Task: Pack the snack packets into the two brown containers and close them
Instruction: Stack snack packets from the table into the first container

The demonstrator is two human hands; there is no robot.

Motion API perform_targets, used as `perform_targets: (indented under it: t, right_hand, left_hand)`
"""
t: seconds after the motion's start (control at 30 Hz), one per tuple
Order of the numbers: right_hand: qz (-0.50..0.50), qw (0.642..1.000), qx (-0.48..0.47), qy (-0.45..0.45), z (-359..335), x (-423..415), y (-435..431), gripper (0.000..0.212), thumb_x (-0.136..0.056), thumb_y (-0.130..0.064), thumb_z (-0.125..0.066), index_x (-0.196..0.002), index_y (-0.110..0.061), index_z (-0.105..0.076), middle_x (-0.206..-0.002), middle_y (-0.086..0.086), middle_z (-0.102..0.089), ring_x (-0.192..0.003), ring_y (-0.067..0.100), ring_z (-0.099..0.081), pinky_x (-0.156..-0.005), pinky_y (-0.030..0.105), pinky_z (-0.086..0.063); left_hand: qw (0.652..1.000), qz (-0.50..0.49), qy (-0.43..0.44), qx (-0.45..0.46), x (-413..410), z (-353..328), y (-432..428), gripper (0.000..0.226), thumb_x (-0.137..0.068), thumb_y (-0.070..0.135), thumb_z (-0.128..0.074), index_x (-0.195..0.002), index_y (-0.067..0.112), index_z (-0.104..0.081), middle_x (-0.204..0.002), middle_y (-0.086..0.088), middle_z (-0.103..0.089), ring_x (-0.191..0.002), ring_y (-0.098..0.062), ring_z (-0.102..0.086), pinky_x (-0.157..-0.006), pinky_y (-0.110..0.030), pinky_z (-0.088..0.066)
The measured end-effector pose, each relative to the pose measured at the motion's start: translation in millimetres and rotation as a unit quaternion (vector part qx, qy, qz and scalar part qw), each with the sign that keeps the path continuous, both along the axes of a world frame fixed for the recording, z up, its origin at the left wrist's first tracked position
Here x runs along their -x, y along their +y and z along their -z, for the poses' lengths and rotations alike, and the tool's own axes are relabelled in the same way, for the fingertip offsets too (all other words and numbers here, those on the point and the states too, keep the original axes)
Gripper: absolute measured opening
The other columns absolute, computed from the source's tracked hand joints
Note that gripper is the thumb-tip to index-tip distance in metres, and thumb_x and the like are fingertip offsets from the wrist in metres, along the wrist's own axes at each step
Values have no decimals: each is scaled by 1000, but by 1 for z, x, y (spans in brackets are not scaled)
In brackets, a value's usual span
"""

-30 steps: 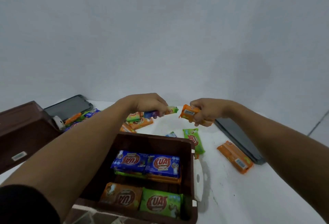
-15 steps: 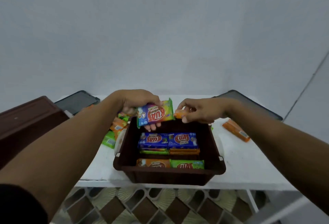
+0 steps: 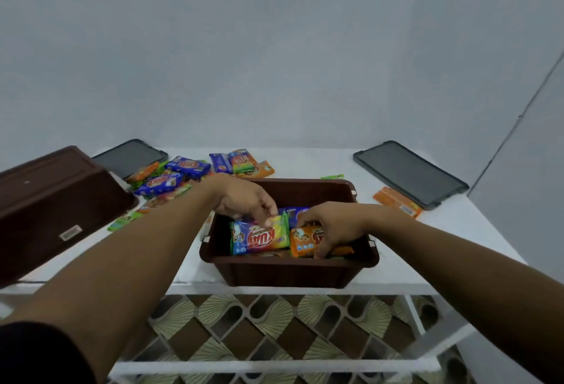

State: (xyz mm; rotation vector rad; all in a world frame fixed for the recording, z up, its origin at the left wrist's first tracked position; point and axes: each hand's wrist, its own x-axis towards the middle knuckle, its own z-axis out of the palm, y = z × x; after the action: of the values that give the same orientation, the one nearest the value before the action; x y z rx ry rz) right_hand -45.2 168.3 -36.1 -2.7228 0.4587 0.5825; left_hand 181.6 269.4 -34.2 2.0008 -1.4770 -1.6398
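Left hand [image 3: 247, 200]: fingers curled, pinching the top edge of the rainbow KUAT packet [image 3: 259, 237].
Right hand [image 3: 334, 225]: fingers bent over the orange packet [image 3: 305, 241], gripping it.
Both packets: side by side inside the open brown container [image 3: 287, 270].
Second brown container [image 3: 52, 200]: tilted, at the left of the surface [image 3: 442, 246].
Loose packets [image 3: 186, 167]: behind the open container.

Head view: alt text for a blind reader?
The left hand pinches a rainbow packet and the right hand grips an orange packet inside an open brown container at the near edge of the table. More loose packets lie behind it.
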Motion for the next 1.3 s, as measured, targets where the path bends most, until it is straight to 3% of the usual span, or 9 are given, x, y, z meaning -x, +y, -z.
perform_targets:
  t: [0.3, 0.5, 0.67, 0.9, 1.07, 1.3]
  right_hand:
    - [-27, 997, 24, 64, 21, -7, 3, 62, -89, -30, -71, -146, -28, -45, -138, -1, -54, -120, 19, -53, -102, 39, -49]
    - [-18, 995, -8, 98, 12, -9, 2, 57, -94, -34, -65, -147, -27, -45, -136, -1, -53, -113, 15, -52, -93, 30, -46]
    - [10, 989, -27, 145, 9, -14, 0, 50, -96, -37, -63, -143, -29, -50, -135, 0, -55, -119, 21, -55, -102, 38, -49]
    - [48, 977, -90, 186, 1, -16, 1, 45, -99, -27, -61, -142, -23, -54, -134, 5, -56, -122, 23, -54, -103, 41, -49]
    - [55, 974, -104, 195, 3, -17, 3, 48, -99, -27, -60, -146, -25, -50, -138, 6, -54, -126, 25, -52, -106, 42, -47]
    - [29, 975, -91, 200, 4, -17, 5, 56, -101, -26, -56, -153, -32, -37, -146, 5, -46, -132, 26, -44, -110, 42, -40]
  left_hand:
    - [995, 30, -91, -31, 27, 19, -5, 24, -98, 21, -64, -121, 16, -72, -121, -6, -72, -113, -23, -67, -99, -40, -54]
    - [960, 132, -248, 23, 37, 14, -1, 26, -101, 36, -59, -122, 28, -71, -119, 7, -67, -108, -13, -63, -98, -37, -50]
    - [960, 151, -233, -27, 37, 14, 4, 31, -102, 35, -57, -132, 30, -65, -131, 5, -59, -121, -19, -55, -106, -39, -44]
    - [932, 184, -293, -104, 39, 18, -3, 51, -100, 38, -59, -150, 31, -48, -152, -2, -43, -138, -26, -40, -111, -41, -35]
    - [933, 190, -285, -110, 41, 15, -3, 50, -102, 33, -57, -150, 30, -46, -150, -2, -42, -137, -26, -40, -104, -36, -36]
    - [930, 210, -284, -103, 38, 16, -5, 46, -103, 34, -54, -149, 31, -48, -147, -2, -46, -135, -24, -43, -112, -41, -36]
